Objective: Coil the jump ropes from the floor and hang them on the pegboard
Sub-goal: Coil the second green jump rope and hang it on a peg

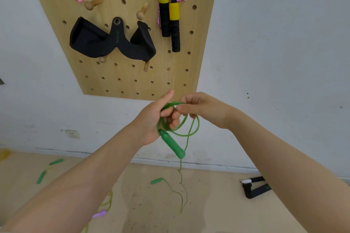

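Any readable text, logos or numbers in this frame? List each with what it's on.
Nothing can be read for certain.
Black strap on the pegboard: small green logo and vertical print below its grommet, too small and blurred to read.
Black handle on the floor: faint green mark near its right end, unreadable.
Yellow and black jump rope handles: no print visible.
Green jump rope in the hands: no print visible.
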Action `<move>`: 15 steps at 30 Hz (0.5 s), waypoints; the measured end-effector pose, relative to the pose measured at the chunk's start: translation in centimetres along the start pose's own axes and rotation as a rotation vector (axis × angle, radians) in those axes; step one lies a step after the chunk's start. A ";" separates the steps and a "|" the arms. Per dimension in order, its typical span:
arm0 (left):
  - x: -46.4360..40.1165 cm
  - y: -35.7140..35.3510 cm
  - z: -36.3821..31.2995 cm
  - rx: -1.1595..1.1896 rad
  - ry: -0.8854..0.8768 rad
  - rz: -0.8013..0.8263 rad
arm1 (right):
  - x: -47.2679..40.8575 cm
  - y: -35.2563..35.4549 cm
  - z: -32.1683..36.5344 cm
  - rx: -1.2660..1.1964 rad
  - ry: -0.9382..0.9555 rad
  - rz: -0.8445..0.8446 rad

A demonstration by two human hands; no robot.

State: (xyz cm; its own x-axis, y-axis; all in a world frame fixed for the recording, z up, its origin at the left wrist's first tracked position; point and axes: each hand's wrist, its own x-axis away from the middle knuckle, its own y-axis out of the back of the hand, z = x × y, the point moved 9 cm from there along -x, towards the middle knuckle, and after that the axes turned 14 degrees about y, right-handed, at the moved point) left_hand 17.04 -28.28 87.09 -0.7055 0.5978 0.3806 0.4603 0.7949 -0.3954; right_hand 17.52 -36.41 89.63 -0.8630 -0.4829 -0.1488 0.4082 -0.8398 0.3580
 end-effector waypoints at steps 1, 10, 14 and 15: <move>-0.1 0.0 0.1 0.034 0.015 0.009 | 0.2 -0.3 -0.3 -0.043 0.000 0.032; 0.4 -1.1 -1.4 0.374 -0.103 0.256 | 0.2 -0.6 -0.1 -0.614 0.089 -0.026; 0.8 -2.1 -1.6 0.220 -0.105 0.256 | -0.3 0.0 0.0 -0.645 0.081 -0.264; 0.9 -2.3 -1.6 0.144 -0.074 0.257 | -0.3 -0.1 0.0 -0.635 0.045 -0.304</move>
State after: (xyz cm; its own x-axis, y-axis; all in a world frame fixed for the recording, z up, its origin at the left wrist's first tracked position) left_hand 16.19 -29.38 89.74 -0.6156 0.7640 0.1934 0.5511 0.5927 -0.5874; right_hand 17.75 -36.17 89.67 -0.9587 -0.2024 -0.2000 0.2580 -0.9147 -0.3110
